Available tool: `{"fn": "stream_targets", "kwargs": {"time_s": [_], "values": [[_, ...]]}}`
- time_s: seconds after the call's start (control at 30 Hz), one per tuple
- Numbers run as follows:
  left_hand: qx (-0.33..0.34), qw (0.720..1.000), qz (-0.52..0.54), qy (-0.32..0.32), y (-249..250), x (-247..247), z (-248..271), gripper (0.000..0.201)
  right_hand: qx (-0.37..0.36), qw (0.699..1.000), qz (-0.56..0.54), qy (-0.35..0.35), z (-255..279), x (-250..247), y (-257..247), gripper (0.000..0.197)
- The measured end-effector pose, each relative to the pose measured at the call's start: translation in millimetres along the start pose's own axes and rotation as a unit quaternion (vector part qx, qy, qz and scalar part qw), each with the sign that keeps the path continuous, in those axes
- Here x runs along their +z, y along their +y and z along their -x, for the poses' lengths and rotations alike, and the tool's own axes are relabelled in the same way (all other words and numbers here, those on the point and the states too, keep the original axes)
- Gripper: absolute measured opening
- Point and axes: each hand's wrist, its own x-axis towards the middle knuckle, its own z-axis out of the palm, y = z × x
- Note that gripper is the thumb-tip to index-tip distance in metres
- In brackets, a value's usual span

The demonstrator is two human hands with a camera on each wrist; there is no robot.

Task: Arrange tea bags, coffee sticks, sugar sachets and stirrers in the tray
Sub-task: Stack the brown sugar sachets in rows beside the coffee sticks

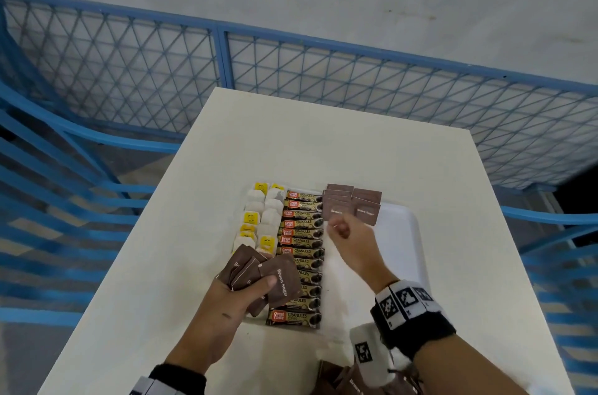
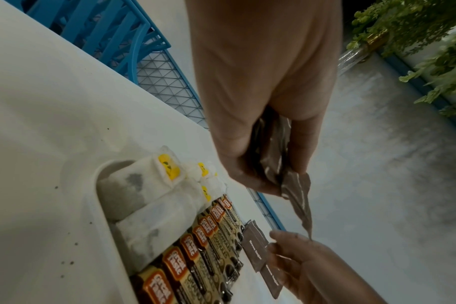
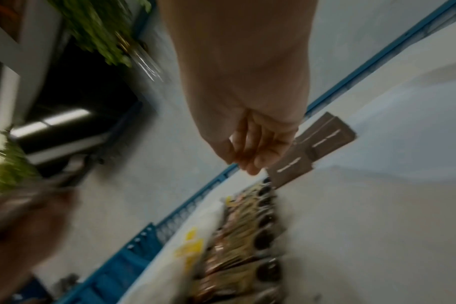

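Note:
A white tray (image 1: 401,233) lies on the white table. Tea bags (image 1: 259,220) fill its left column and coffee sticks (image 1: 302,242) its middle column. Brown sugar sachets (image 1: 352,203) lie overlapped at its far right. My left hand (image 1: 246,294) grips a fanned bunch of brown sugar sachets (image 1: 281,278) above the tray's near left; the left wrist view shows the bunch (image 2: 297,197) pinched between thumb and fingers. My right hand (image 1: 339,228) hovers just in front of the laid sachets (image 3: 312,144), fingers loosely curled and holding nothing. No stirrers are visible.
More brown sachets (image 1: 343,378) lie at the table's near edge under my right wrist. A blue mesh fence (image 1: 291,71) surrounds the table on the far and left sides. The right half of the tray floor is bare.

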Motion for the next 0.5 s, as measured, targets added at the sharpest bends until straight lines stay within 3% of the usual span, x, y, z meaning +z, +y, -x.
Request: {"fn": "stream_targets", "kwargs": {"time_s": [0.13,0.2,0.27,0.37,0.43,0.5], "values": [[0.02,1.0,-0.006,0.0,-1.3,5.0,0.6,0.03,0.033,0.988,-0.074,-0.13,43.8,3.3,-25.0,0.035],[0.034,0.999,-0.005,0.006,-1.2,8.4,2.0,0.026,0.086,0.958,-0.16,-0.222,62.7,1.5,-35.1,0.05],[0.043,0.999,0.0,0.008,-1.1,12.5,2.9,0.025,0.097,0.931,-0.211,-0.283,77.0,0.1,-40.7,0.046],[0.047,0.999,0.005,0.005,-0.7,19.9,4.3,0.022,0.072,0.928,-0.237,-0.278,87.3,1.1,-40.1,0.016],[0.041,0.999,0.013,0.001,-2.9,24.5,3.9,0.016,0.074,0.928,-0.273,-0.243,88.4,1.1,-37.0,0.01],[0.025,0.999,0.018,-0.009,-5.5,30.5,4.3,0.025,0.084,0.923,-0.307,-0.214,88.0,-1.6,-32.4,0.009]]}}
